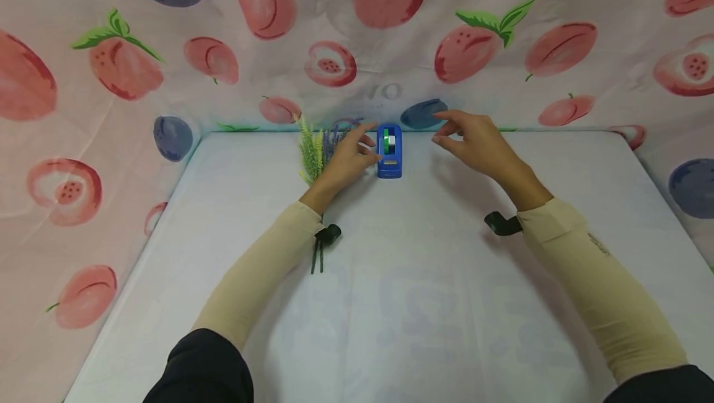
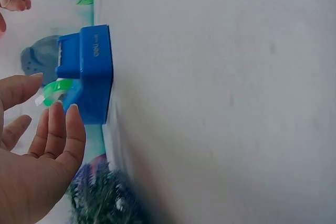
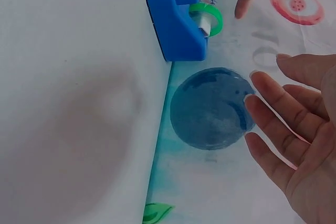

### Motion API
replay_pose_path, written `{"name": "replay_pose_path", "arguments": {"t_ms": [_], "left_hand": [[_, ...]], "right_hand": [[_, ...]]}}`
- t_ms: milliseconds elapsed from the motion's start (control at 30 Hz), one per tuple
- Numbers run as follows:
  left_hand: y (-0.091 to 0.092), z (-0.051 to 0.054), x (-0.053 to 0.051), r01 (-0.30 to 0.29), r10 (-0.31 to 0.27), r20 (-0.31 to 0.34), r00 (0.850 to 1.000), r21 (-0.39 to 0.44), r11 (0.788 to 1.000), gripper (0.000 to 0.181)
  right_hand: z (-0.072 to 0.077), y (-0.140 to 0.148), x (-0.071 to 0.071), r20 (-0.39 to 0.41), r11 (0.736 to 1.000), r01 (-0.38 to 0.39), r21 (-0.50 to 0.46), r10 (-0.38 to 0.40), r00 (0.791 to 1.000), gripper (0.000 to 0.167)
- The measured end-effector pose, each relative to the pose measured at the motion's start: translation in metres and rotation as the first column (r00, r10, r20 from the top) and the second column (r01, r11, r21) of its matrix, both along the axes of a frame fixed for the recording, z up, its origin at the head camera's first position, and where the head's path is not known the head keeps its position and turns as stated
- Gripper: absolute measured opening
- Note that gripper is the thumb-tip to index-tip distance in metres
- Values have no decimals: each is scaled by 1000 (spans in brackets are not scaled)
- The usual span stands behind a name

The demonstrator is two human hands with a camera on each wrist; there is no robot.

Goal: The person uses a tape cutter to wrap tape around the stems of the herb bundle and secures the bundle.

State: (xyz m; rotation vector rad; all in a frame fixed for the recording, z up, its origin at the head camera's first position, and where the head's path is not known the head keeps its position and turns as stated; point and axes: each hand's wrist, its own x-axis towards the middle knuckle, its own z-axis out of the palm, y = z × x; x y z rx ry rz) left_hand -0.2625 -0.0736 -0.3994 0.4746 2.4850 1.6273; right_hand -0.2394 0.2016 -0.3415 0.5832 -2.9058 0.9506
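Observation:
A blue tape dispenser with a green-cored roll of tape stands near the table's back edge. My left hand is just left of it, fingers loosely bent and holding nothing; whether a fingertip touches the dispenser I cannot tell. In the left wrist view the fingers of that hand appear in front of the tape roll. My right hand hovers to the right of the dispenser, apart from it, its fingers loosely spread with nothing between them.
Artificial flower stems, yellow-green sprigs and purple ones, lie left of the dispenser, partly behind my left hand and forearm. The white table meets a fruit-patterned cloth at its back edge.

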Motion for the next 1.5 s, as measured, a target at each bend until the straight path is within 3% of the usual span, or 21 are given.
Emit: {"name": "replay_pose_path", "arguments": {"t_ms": [333, 667, 1500], "left_hand": [[12, -2, -6, -42, 36, 86, 996, 76, 996, 66], [19, -10, -18, -122, 89, 213, 973, 143, 982, 63], [23, -14, -24, -122, 97, 212, 972, 106, 987, 60]], "right_hand": [[-9, -1, -8, 33, 999, -8, -32, 9, 999, 50], [-17, -8, -17, 53, 999, -8, -33, 10, 999, 49], [-27, -43, -46, 57, 993, -98, -72, 102, 993, 41]]}}
